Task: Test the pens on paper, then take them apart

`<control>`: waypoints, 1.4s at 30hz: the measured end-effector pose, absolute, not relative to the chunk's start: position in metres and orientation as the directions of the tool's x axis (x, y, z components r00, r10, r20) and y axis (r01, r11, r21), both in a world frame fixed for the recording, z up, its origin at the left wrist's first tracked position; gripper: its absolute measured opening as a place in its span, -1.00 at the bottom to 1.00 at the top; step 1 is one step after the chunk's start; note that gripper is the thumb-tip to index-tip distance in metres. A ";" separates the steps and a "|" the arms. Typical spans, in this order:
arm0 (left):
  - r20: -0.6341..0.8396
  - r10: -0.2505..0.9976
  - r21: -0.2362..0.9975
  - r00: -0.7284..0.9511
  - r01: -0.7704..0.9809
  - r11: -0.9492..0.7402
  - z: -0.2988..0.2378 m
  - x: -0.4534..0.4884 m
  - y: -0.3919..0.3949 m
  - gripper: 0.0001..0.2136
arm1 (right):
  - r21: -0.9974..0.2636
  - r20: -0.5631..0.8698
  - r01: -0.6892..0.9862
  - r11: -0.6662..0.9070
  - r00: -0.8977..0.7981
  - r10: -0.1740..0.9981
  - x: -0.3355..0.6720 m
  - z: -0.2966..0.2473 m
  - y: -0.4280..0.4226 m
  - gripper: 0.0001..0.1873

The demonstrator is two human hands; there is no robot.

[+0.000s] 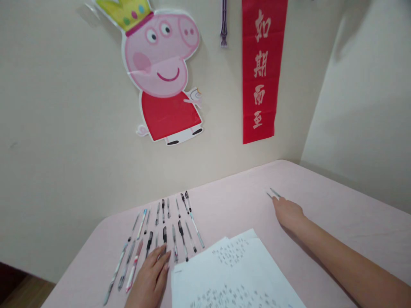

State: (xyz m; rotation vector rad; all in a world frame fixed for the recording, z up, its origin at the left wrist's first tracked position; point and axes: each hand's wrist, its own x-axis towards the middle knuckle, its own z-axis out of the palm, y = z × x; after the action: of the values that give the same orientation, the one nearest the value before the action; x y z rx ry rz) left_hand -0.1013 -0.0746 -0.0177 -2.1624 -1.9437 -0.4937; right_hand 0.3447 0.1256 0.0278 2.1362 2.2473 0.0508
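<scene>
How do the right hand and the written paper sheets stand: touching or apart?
Apart. The head view shows a plain strip of pink surface between the right hand and the edge of the paper sheets.

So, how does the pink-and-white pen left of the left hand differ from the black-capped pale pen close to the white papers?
The pink-and-white pen slants rightward toward its far end; the black-capped pale pen slants leftward. The first shows pink; the second, black and pale. Both lie on the pink surface.
</scene>
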 end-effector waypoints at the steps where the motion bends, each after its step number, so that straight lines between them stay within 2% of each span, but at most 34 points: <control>1: 0.367 0.926 0.079 0.088 0.989 -0.125 -0.017 -0.101 -0.075 -0.67 | 0.060 -0.027 0.997 0.056 -0.054 0.998 0.344 0.026 0.125 -0.55; 3: 0.367 0.926 0.082 0.085 0.989 -0.123 -0.016 -0.100 -0.075 -0.67 | 0.057 -0.068 0.995 0.086 -0.082 0.994 0.339 0.023 0.123 -0.52; 6: 0.371 0.925 0.094 0.079 0.988 -0.123 -0.015 -0.100 -0.075 -0.68 | -0.022 -0.126 0.983 0.180 -0.182 0.975 0.317 0.025 0.119 -0.49; 10: 0.383 0.921 0.112 0.070 0.986 -0.122 -0.016 -0.100 -0.075 -0.68 | -0.175 -0.140 0.919 0.352 -0.377 0.915 0.268 0.030 0.106 -0.44; 15: 0.374 0.925 0.090 0.063 0.991 -0.103 -0.016 -0.100 -0.075 -0.68 | -0.254 -0.128 0.833 0.492 -0.534 0.836 0.201 0.032 0.086 -0.44; 19: 0.364 0.928 0.074 0.074 0.991 -0.108 -0.016 -0.099 -0.076 -0.68 | -0.293 -0.069 0.738 0.608 -0.651 0.756 0.159 0.030 0.071 -0.42; 25: 0.374 0.926 0.116 0.049 0.988 -0.099 -0.016 -0.098 -0.076 -0.69 | -0.278 -0.038 0.700 0.658 -0.693 0.720 0.131 0.024 0.059 -0.43; 28: 0.369 0.928 0.129 0.047 0.986 -0.101 -0.016 -0.098 -0.076 -0.69 | -0.289 -0.039 0.697 0.657 -0.694 0.719 0.131 0.023 0.057 -0.44; 32: 0.367 0.929 0.133 0.052 0.985 -0.108 -0.016 -0.099 -0.075 -0.69 | -0.373 -0.027 0.676 0.636 -0.693 0.720 0.143 0.028 0.065 -0.53; 36: 0.366 0.929 0.122 0.052 0.987 -0.103 -0.016 -0.100 -0.076 -0.69 | -0.392 0.042 0.739 0.548 -0.580 0.813 0.178 0.036 0.095 -0.48; 39: 0.363 0.930 0.115 0.062 0.987 -0.110 -0.014 -0.099 -0.076 -0.69 | -0.322 0.061 0.852 0.413 -0.417 0.907 0.227 0.040 0.126 -0.52; 42: 0.365 0.929 0.111 0.066 0.987 -0.114 -0.013 -0.099 -0.076 -0.69 | -0.173 0.040 0.962 0.210 -0.206 0.978 0.286 0.043 0.149 -0.58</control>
State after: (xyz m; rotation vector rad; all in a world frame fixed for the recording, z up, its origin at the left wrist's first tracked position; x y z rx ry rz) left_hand -0.0988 -0.0758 -0.0134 -2.1650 -1.9710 -0.5239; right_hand 0.2861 0.1489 0.0433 2.0602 2.5486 -0.1808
